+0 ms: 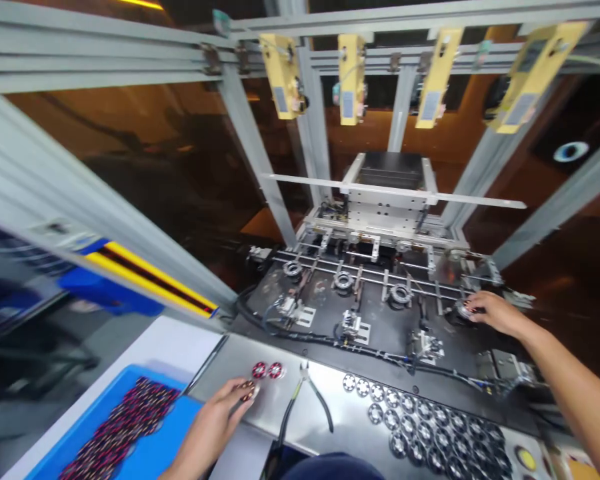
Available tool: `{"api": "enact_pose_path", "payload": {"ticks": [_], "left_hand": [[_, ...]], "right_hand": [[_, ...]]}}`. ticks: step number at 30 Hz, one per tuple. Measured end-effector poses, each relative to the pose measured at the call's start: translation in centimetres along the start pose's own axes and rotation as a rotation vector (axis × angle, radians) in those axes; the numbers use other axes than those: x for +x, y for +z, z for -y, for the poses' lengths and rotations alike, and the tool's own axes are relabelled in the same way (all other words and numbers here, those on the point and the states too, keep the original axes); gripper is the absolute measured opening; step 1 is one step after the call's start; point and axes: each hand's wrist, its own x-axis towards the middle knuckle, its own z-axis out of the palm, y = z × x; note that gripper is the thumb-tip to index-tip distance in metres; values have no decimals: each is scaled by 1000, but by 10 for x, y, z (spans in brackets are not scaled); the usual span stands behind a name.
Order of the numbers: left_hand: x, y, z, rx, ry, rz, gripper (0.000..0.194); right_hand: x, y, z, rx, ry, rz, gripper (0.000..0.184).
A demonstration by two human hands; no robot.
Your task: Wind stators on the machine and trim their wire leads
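Note:
My left hand (215, 420) pinches a small round wound core (249, 390), dark with copper-coloured segments, above the steel shelf's left part. Just beyond it, two red-and-silver round cores (267, 370) lie side by side on the shelf. My right hand (495, 312) reaches to the rightmost round fixture (461, 312) of the machine, its fingers closed on a small round part there that they partly cover. Three more ring-shaped fixtures (343, 281) stand in line to its left. Cutting pliers (305, 380) with dark handles lie on the shelf between my hands.
A blue tray (167, 433) at lower left holds rows of red-and-copper wound cores (125, 427). Several black-and-silver round parts (425, 427) cover the shelf's right side. Cables (330, 341) run along the machine's front. Yellow units (351, 80) hang from the frame overhead.

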Motion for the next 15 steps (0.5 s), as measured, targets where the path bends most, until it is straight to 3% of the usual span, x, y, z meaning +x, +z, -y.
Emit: {"api": "enact_pose_path", "payload": {"ticks": [5,10,15], "left_hand": [[-11,11,11,19,-86,45,21],[-19,28,29,-12,-83,96,16],[-22,44,43,-38,-83,72,24]], "right_hand": [[15,6,-29,84,-182,-136,73],[32,6,-40,159,-282,-248,71],[27,10,-31,210,-232,-443,82]]}}
